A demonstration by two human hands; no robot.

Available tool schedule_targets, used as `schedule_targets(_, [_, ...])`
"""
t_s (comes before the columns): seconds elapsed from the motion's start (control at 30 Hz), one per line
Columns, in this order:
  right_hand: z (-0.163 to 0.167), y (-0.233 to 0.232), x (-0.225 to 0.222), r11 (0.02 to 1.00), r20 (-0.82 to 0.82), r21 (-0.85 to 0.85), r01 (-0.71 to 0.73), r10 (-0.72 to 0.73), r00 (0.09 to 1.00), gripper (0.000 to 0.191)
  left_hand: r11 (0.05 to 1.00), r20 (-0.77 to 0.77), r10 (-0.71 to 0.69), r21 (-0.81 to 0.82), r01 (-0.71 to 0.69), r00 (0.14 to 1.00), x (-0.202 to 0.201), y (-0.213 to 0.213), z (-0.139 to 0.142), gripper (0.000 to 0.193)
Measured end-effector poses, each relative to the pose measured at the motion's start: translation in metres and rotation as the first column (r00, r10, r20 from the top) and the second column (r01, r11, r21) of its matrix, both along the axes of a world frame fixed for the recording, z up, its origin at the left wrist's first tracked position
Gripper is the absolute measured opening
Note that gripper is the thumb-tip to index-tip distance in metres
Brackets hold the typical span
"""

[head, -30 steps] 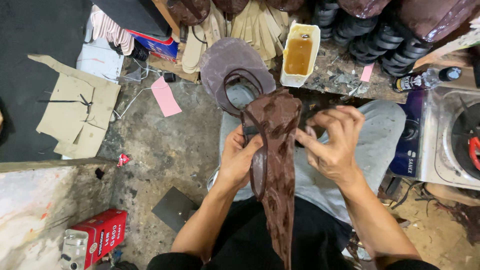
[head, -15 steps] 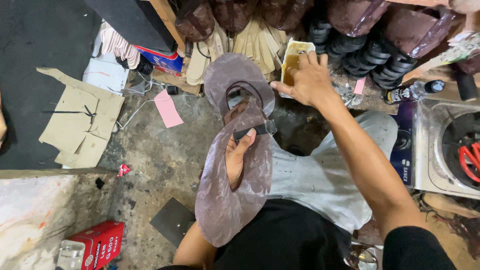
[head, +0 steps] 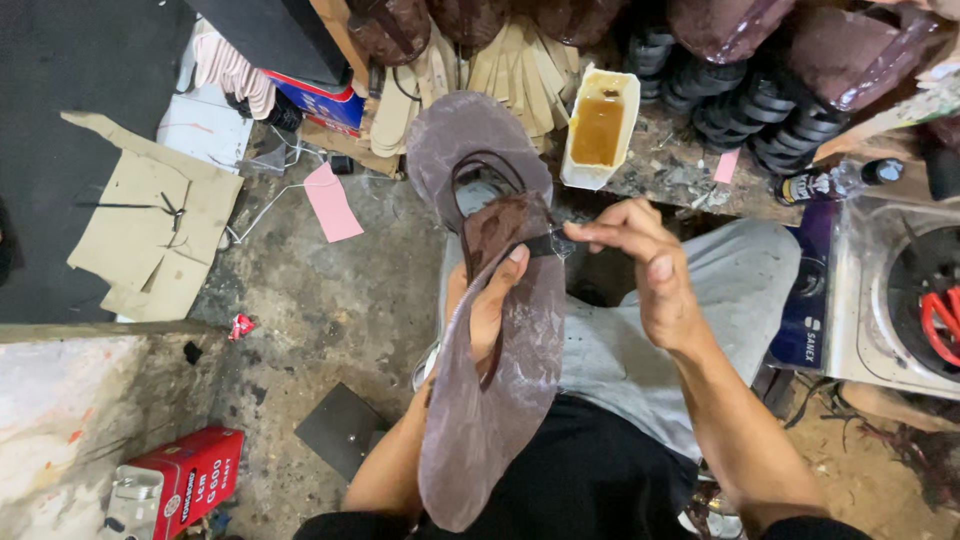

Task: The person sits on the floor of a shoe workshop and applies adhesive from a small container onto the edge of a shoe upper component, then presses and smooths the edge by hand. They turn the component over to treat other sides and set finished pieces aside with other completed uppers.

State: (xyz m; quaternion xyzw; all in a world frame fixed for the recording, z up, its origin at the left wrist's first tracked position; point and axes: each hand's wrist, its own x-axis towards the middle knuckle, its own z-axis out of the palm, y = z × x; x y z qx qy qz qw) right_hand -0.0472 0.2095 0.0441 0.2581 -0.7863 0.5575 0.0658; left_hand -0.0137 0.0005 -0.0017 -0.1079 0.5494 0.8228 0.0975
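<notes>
A long brown leather piece (head: 500,400) lies over my lap, its grey-purple underside up. My left hand (head: 490,300) supports it from beneath, thumb pressed on its upper part. My right hand (head: 640,265) pinches a small dark brush or applicator (head: 550,243) at the leather's top edge. A second, rounded leather piece (head: 455,140) with a cut-out opening lies just beyond. A white tub of amber glue (head: 598,128) stands on the bench edge above my right hand.
Cardboard pattern pieces (head: 150,230) and a pink slip (head: 332,203) lie on the concrete floor at left. A red box (head: 190,480) sits bottom left, a dark plate (head: 340,430) near it. Stacked dark soles (head: 770,120) line the bench; a metal appliance (head: 900,290) stands at right.
My right hand came back from the glue tub to the top edge of the leather. Earlier the leather hung folded between both hands; now it lies opened flat on my left hand.
</notes>
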Motion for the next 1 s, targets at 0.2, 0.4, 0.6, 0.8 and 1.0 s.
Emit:
schedule_targets(0.2, [-0.005,0.004,0.010,0.996,-0.144,0.034,0.087,-0.081,0.986,0.091,0.988,-0.307,0.008,0.148,0.039,0.952,-0.003,0.008,-0.021,0.012])
schedule_targets(0.4, [-0.005,0.002,0.013,0.993,-0.187,0.086,0.085,-0.068,0.980,0.093,0.995,-0.155,0.078,0.079,-0.067,0.985,-0.004,0.006,-0.050,0.022])
schedule_targets(0.6, [-0.008,-0.001,0.016,0.994,-0.202,0.071,0.087,-0.071,0.977,0.090,0.953,-0.244,0.131,0.297,-0.055,0.961,-0.007,0.002,-0.052,0.025])
schedule_targets(0.8, [-0.012,-0.004,0.026,0.996,-0.278,0.080,0.035,-0.012,0.961,0.084,0.968,-0.129,0.239,0.107,-0.226,0.962,-0.011,0.002,-0.027,0.025])
schedule_targets(1.0, [-0.006,-0.002,0.013,0.974,-0.346,0.159,0.160,-0.097,0.933,0.078,0.988,0.025,0.153,0.032,-0.154,0.988,-0.005,0.008,0.021,0.037])
